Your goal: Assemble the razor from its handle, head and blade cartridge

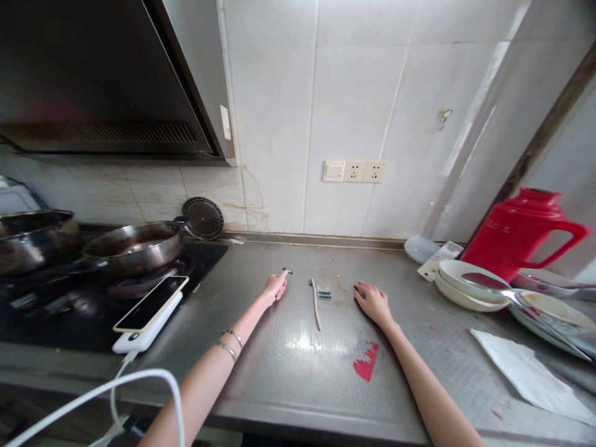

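My left hand is closed, its fingers pinching a small dark, shiny piece just above or on the steel counter; the piece is too small to name surely. To its right lies a thin off-white stick-like handle with a small dark tip at its far end. Beside that handle is a small clear packet with teal and dark strips. My right hand rests palm down on the counter, fingers out and holding nothing. A torn red scrap lies nearer me, left of my right forearm.
At left, a pan and a pot stand on the hob. A phone lies on a white power bank, its white cable looping forward. At right are stacked bowls, a red thermos jug and a napkin.
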A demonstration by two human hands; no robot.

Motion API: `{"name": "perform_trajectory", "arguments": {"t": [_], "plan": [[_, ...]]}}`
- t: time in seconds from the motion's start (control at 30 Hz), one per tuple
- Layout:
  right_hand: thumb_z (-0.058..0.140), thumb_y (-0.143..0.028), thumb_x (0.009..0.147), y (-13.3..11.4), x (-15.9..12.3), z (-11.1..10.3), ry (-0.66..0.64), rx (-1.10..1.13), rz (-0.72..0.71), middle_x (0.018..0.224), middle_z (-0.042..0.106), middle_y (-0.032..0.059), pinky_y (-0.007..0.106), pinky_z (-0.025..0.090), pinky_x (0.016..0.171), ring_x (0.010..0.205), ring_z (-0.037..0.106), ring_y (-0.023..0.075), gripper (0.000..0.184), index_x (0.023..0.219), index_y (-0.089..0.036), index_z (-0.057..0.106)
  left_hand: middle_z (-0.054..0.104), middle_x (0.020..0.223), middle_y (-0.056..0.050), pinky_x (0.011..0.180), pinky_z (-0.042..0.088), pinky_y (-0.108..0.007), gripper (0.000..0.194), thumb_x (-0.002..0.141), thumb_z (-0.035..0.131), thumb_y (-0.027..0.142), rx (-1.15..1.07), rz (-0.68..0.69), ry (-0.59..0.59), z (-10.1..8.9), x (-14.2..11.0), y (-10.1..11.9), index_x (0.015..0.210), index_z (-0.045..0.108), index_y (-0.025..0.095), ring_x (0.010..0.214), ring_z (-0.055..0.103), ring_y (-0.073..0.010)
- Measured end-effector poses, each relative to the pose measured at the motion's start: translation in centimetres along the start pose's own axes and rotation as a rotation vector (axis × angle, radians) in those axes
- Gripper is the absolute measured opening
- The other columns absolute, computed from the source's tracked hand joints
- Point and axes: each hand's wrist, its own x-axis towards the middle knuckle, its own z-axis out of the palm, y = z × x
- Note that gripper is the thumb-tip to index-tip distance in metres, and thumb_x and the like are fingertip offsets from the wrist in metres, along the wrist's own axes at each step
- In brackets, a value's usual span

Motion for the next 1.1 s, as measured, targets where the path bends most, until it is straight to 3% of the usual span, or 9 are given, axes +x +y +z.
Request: {"name": "perform_trajectory", "arguments": {"t": [0.1,0.2,0.27,0.37,0.53,0.63,0.8,1.1], "plan": [[0.041,-0.026,0.082,-1.2,0.2,-0.6,0.054,0.056,0.009,0.129,0.053,0.0103,0.050,0.023,0.102,0.122,0.043,0.0250,0.038,0.114,-0.020,0.061,0.024,0.032,0.010,0.030,0.013,-0.019,0.043,0.082,0.035,0.054,-0.046,0.112,0.019,0.3,-0.5,-0.5,0.055,0.036,0.021,0.024,0.021,-0.0050],[0.043,-0.023,0.081,-4.1,1.0,-1.5,0.069,0.270,-0.053,0.123,0.057,0.0111,0.040,0.030,0.101,0.117,0.049,0.0225,0.036,0.110,-0.018,0.064,0.024,0.031,0.010,0.030,0.013,-0.019,0.044,0.080,0.037,0.057,-0.086,0.247,0.001,0.7,-1.2,-0.9,0.055,0.038,0.021,0.023,0.021,-0.0052],[0.046,-0.027,0.081,-6.7,1.5,-2.1,0.010,0.521,-0.080,0.110,0.066,0.0096,0.034,0.039,0.094,0.105,0.058,0.0213,0.033,0.104,-0.019,0.068,0.025,0.031,0.010,0.030,0.013,-0.019,0.046,0.079,0.037,0.059,-0.081,0.295,-0.013,1.1,-1.5,-1.1,0.054,0.038,0.020,0.023,0.021,-0.0050],[0.056,-0.038,0.075,-10.8,2.2,-2.5,-0.093,0.880,-0.103,0.101,0.069,0.0083,0.034,0.045,0.086,0.095,0.063,0.0230,0.034,0.098,-0.018,0.070,0.028,0.033,0.009,0.032,0.015,-0.020,0.048,0.078,0.038,0.060,-0.049,0.342,-0.024,1.5,-2.1,-1.1,0.053,0.038,0.020,0.025,0.022,-0.0044],[0.062,-0.046,0.070,-15.2,2.2,-2.3,-0.366,1.280,0.084,0.088,0.071,0.0088,0.031,0.048,0.076,0.087,0.065,0.0207,0.039,0.094,-0.017,0.070,0.030,0.035,0.007,0.035,0.017,-0.020,0.048,0.078,0.038,0.060,0.001,0.386,-0.020,1.9,-3.1,-0.8,0.052,0.040,0.019,0.030,0.026,-0.0052],[0.066,-0.045,0.067,-16.2,2.0,-2.0,-0.433,1.410,0.180,0.083,0.071,0.0087,0.027,0.048,0.072,0.082,0.066,0.0179,0.033,0.085,-0.017,0.072,0.030,0.035,0.007,0.036,0.018,-0.021,0.048,0.079,0.037,0.059,0.017,0.414,-0.022,2.0,-3.5,-0.6,0.052,0.039,0.019,0.032,0.027,-0.0058],[0.072,-0.040,0.059,-16.3,1.9,-1.3,-0.392,1.515,0.240,0.072,0.070,0.0064,0.025,0.047,0.067,0.069,0.064,0.0143,0.026,0.069,-0.016,0.071,0.031,0.035,0.006,0.037,0.019,-0.021,0.048,0.079,0.037,0.058,0.030,0.422,-0.018,2.2,-3.8,-0.5,0.051,0.039,0.019,0.033,0.027,-0.0061],[0.074,-0.040,0.055,-17.3,1.3,-1.3,-0.295,1.634,0.279,0.071,0.070,0.0065,0.027,0.047,0.071,0.076,0.064,0.0179,0.030,0.071,-0.016,0.072,0.035,0.038,0.005,0.039,0.020,-0.022,0.047,0.081,0.036,0.056,0.060,0.409,0.047,2.3,-3.6,-0.9,0.052,0.041,0.019,0.036,0.032,-0.0078]]}}
